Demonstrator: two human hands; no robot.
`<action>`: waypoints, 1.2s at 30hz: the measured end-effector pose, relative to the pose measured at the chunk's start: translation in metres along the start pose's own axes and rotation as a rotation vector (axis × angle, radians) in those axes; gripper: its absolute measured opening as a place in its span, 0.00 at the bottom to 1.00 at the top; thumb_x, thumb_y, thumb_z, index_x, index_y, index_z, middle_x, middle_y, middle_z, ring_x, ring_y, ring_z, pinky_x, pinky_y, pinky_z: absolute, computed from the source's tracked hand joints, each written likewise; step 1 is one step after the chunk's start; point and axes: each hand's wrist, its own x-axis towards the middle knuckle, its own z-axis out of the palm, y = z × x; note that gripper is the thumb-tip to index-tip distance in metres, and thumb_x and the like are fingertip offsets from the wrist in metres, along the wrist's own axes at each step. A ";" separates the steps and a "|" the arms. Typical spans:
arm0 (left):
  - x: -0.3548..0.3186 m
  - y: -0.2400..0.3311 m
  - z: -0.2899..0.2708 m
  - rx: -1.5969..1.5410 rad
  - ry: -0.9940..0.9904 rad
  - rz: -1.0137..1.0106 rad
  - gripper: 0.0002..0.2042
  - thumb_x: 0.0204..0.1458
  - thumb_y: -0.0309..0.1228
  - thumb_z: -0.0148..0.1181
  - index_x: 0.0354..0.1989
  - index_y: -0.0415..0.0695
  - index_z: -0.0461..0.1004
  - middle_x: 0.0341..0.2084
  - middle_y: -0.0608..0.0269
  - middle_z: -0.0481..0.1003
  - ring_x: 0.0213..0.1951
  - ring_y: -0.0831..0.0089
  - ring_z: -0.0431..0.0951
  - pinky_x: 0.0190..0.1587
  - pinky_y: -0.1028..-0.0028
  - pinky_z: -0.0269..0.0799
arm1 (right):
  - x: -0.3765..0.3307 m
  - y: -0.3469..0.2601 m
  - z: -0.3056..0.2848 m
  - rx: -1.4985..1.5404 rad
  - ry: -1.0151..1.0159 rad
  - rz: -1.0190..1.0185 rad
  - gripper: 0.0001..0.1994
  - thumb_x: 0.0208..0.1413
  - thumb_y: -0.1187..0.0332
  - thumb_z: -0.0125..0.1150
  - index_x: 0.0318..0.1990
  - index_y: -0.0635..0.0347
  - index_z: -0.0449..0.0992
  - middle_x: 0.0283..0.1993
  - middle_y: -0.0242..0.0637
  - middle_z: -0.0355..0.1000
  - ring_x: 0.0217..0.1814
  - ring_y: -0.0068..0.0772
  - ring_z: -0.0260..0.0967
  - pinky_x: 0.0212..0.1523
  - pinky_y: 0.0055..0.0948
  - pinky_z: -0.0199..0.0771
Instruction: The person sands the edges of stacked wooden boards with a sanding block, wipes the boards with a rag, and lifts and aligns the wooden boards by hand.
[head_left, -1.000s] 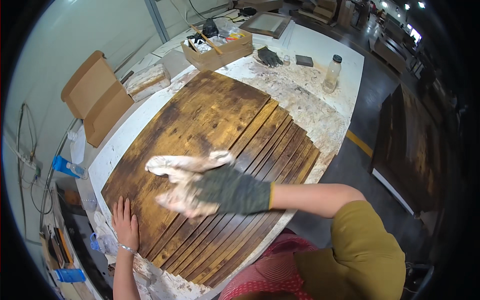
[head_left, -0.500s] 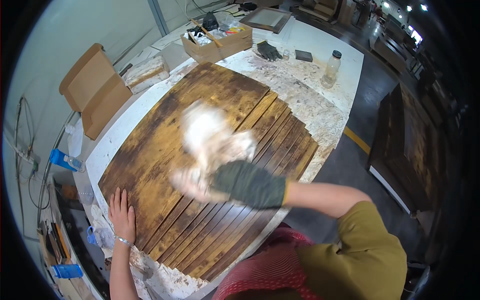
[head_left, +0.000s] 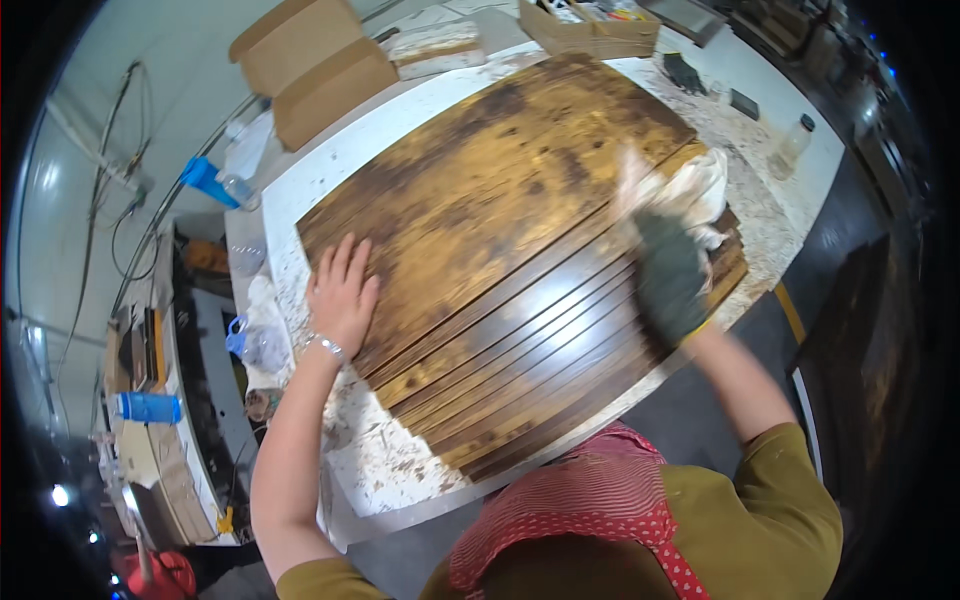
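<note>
Brown wood-grain boards lie fanned in an overlapping stack on a white, stained worktable. My bare left hand rests flat on the top board's left end, fingers spread. A dark fingerless-looking glove covers part of my right hand, which is blurred by motion. It grips a crumpled whitish cloth over the right end of the boards. The cloth hides part of the stepped edges there, and the fingers are smeared.
An open cardboard box sits at the back left beside a pale block. Farther right are a carton of supplies, a dark glove, a grey block and a bottle. A blue bottle lies left.
My right hand has swept the cloth from the middle of the boards to their right end. The left hand stays on the top board's left end. The whole view has shifted.
</note>
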 end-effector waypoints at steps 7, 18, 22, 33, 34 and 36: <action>0.001 0.003 0.000 -0.014 0.010 -0.018 0.26 0.63 0.46 0.43 0.70 0.56 0.58 0.71 0.60 0.54 0.70 0.54 0.52 0.68 0.50 0.43 | -0.015 -0.239 -0.020 0.830 -0.127 -0.660 0.21 0.53 0.69 0.54 0.55 0.66 0.70 0.49 0.47 0.72 0.51 0.45 0.72 0.57 0.38 0.71; -0.001 -0.003 0.016 -0.042 0.042 -0.062 0.27 0.62 0.50 0.44 0.69 0.59 0.59 0.71 0.63 0.55 0.70 0.55 0.53 0.68 0.45 0.44 | -0.048 -0.235 -0.013 0.433 -0.213 -0.424 0.24 0.53 0.64 0.55 0.57 0.64 0.68 0.50 0.44 0.70 0.53 0.45 0.68 0.53 0.44 0.66; 0.008 -0.009 0.026 -0.008 0.093 -0.055 0.27 0.61 0.49 0.45 0.69 0.61 0.59 0.70 0.65 0.56 0.70 0.56 0.55 0.68 0.46 0.46 | -0.066 -0.294 0.004 0.803 -0.102 -0.845 0.21 0.52 0.64 0.56 0.53 0.61 0.71 0.53 0.46 0.69 0.55 0.45 0.69 0.55 0.40 0.68; 0.001 -0.004 0.014 -0.003 0.099 0.001 0.26 0.63 0.48 0.43 0.69 0.58 0.59 0.70 0.63 0.57 0.69 0.54 0.54 0.66 0.45 0.48 | -0.009 0.039 -0.042 -0.053 0.185 0.197 0.11 0.59 0.72 0.47 0.45 0.63 0.75 0.45 0.47 0.75 0.54 0.44 0.72 0.55 0.43 0.70; 0.002 -0.003 0.012 0.003 0.068 -0.028 0.26 0.63 0.48 0.43 0.69 0.58 0.59 0.70 0.63 0.57 0.69 0.55 0.54 0.66 0.46 0.48 | -0.005 0.035 -0.042 0.087 0.243 0.130 0.11 0.59 0.73 0.48 0.44 0.65 0.74 0.44 0.49 0.75 0.54 0.43 0.72 0.56 0.43 0.70; -0.002 -0.005 0.010 0.009 0.053 -0.038 0.26 0.63 0.48 0.44 0.69 0.59 0.59 0.70 0.63 0.56 0.69 0.55 0.54 0.66 0.47 0.49 | -0.005 -0.013 -0.029 0.305 0.064 0.082 0.11 0.57 0.76 0.50 0.46 0.67 0.73 0.46 0.52 0.72 0.58 0.43 0.69 0.59 0.43 0.67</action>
